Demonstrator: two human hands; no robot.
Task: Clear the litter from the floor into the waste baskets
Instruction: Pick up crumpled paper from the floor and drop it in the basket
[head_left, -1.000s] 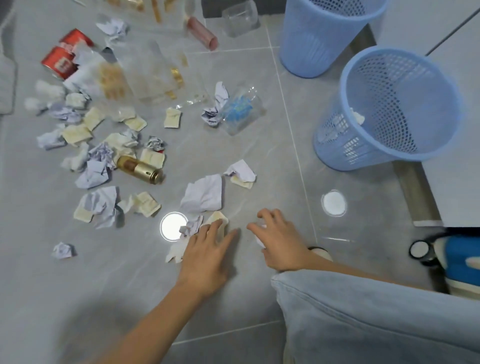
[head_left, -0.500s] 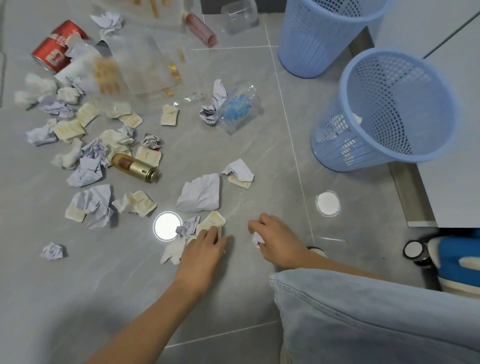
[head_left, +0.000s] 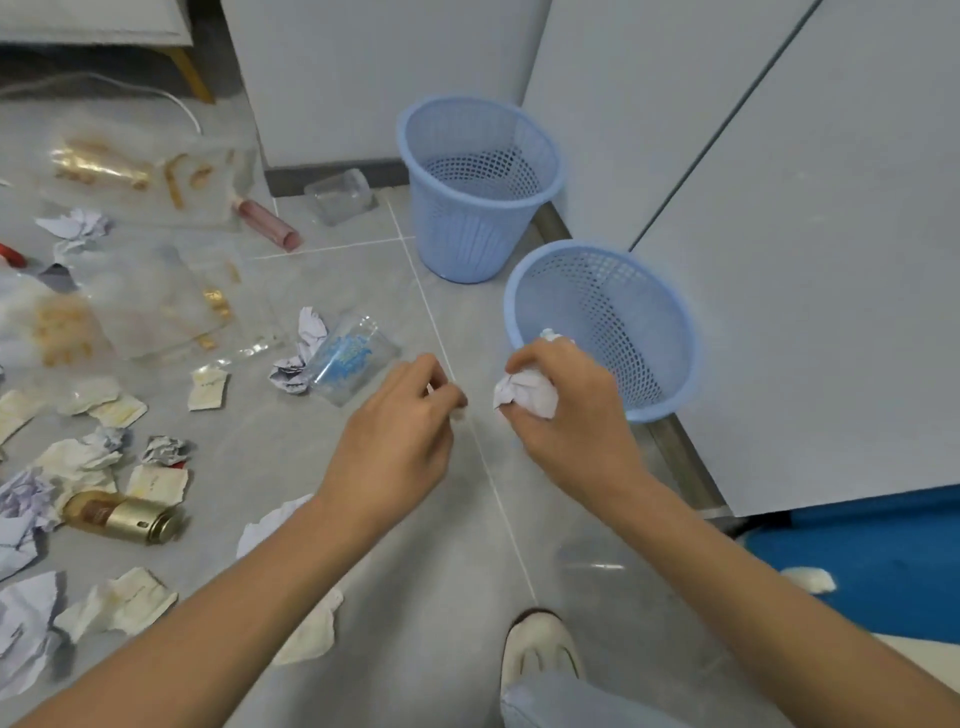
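Bright, even light with soft shadows; wide-angle bending and blur at edges

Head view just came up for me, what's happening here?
A person is clearing floor litter. Their right hand grips a crumpled white paper ball beside the nearer blue basket. The left hand is curled, seemingly pinching a small scrap, though that is hard to tell. Much paper, wrappers and a gold bottle remain on the floor.

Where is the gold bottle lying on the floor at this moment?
In the head view, the gold bottle lies on its side at the lower left, among crumpled papers, left of the left hand.
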